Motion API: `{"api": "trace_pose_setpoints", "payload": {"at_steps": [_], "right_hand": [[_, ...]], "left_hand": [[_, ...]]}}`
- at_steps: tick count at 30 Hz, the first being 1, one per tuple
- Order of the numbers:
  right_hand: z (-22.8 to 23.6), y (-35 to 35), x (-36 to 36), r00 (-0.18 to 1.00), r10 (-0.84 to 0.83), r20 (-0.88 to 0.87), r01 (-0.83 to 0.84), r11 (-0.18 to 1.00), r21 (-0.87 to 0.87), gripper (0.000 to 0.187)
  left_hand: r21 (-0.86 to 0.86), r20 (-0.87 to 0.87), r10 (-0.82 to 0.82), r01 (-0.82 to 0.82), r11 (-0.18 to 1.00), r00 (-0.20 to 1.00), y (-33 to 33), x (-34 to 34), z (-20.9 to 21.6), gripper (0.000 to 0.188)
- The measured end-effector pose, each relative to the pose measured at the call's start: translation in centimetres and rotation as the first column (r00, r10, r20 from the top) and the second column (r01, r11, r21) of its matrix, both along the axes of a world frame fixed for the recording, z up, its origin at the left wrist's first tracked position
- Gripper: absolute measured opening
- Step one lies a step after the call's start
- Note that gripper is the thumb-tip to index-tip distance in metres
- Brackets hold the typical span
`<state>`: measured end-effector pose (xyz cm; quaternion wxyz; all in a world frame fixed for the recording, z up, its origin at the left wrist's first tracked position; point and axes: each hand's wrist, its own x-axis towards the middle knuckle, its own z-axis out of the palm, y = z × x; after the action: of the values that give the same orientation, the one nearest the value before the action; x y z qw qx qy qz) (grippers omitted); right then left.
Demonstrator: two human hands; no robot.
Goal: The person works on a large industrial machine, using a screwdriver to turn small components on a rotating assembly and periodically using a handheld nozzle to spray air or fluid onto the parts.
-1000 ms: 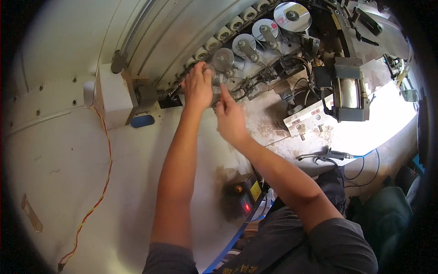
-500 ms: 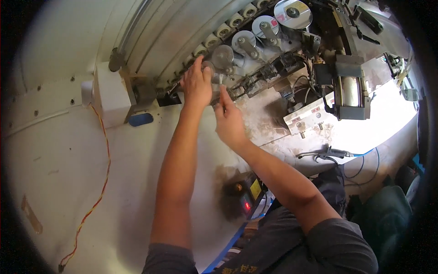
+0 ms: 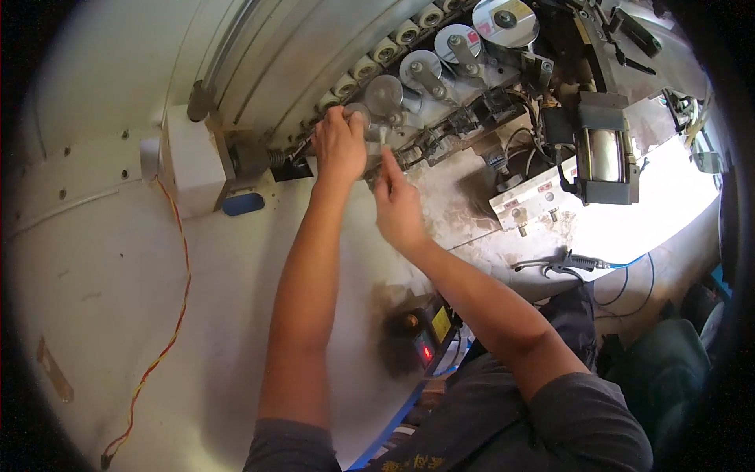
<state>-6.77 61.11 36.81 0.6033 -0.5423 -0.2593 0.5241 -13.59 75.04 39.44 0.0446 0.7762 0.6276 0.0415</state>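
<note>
My left hand (image 3: 340, 148) is curled over a small metal roller (image 3: 359, 115) at the lower end of a row of rollers. Its fingertips rest on the far side of the roller, and the hand hides much of what lies beneath. Beside it my right hand (image 3: 399, 206) is closed, with the forefinger stretched along a short, thin whitish piece (image 3: 384, 136). That piece points up toward the rollers; its exact kind is too small to tell. Larger shiny metal rollers (image 3: 421, 71) continue up and to the right.
A line of white guide wheels (image 3: 364, 69) runs behind the rollers. On the right are a pneumatic cylinder (image 3: 605, 153) and an air blow gun (image 3: 566, 263) with a blue hose. A white box (image 3: 193, 165) trails a twisted red-yellow wire (image 3: 185, 291). A control box (image 3: 421, 334) shows a red display.
My left fingers, previously stretched upward, have curled down over the roller. My right hand has shifted slightly right, still holding the whitish piece.
</note>
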Motion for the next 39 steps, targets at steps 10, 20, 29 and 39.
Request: {"api": "trace_pose_setpoints", "payload": {"at_steps": [10,20,29,39], "right_hand": [[-2.1,1.1,-0.7,0.999,-0.012,-0.053,0.011,1.0,-0.011,0.054],[-1.5,-3.3,5.5,0.973,0.22,-0.07,-0.222,0.975,-0.028,0.054],[-4.1,-18.6,15.0,0.857,0.514,0.023,-0.483,0.819,-0.311,0.056],[-3.4,-21.3,19.3,0.832,0.53,0.161,-0.459,0.823,-0.335,0.055]], "left_hand": [[-0.025,0.013,0.029,-0.028,0.999,1.0,-0.1,0.7,0.4,0.046],[-0.448,0.549,0.174,0.112,0.887,0.818,3.5,-4.2,2.0,0.054],[-0.075,-0.11,-0.129,0.121,0.99,0.986,-1.4,-4.8,0.9,0.081],[-0.183,-0.219,-0.13,0.09,0.979,0.967,-0.7,-6.6,2.3,0.092]]}}
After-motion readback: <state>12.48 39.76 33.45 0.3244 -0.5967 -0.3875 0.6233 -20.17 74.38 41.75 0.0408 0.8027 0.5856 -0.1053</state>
